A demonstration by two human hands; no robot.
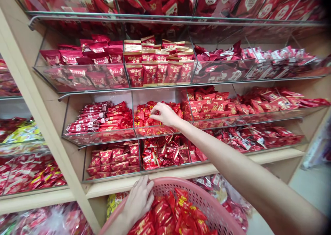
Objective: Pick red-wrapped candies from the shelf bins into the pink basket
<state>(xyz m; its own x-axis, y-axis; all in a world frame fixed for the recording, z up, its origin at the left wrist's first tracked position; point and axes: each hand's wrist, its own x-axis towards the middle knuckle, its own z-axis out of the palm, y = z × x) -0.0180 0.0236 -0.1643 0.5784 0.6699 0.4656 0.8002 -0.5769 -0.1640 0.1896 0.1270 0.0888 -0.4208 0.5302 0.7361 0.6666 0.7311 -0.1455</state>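
Observation:
My right hand (pixel 165 114) reaches into a clear bin (pixel 155 95) on the middle shelf, its fingers bent down onto a heap of small red and gold wrapped sweets (pixel 144 116); whether it grips one I cannot see. My left hand (pixel 139 200) is closed over the near rim of a pink plastic basket (pixel 207 200), which holds several shiny red and gold packets (pixel 176 214). The basket sits low in front of the shelf, just under the reaching arm.
Clear bins of red packets fill every shelf: flat packets (pixel 100 119) left of my hand, square packs (pixel 212 104) to its right, gold-edged pouches (pixel 160 71) above. A pale wooden upright (pixel 38 100) divides off another shelf unit at left. Pale floor (pixel 310 186) shows at right.

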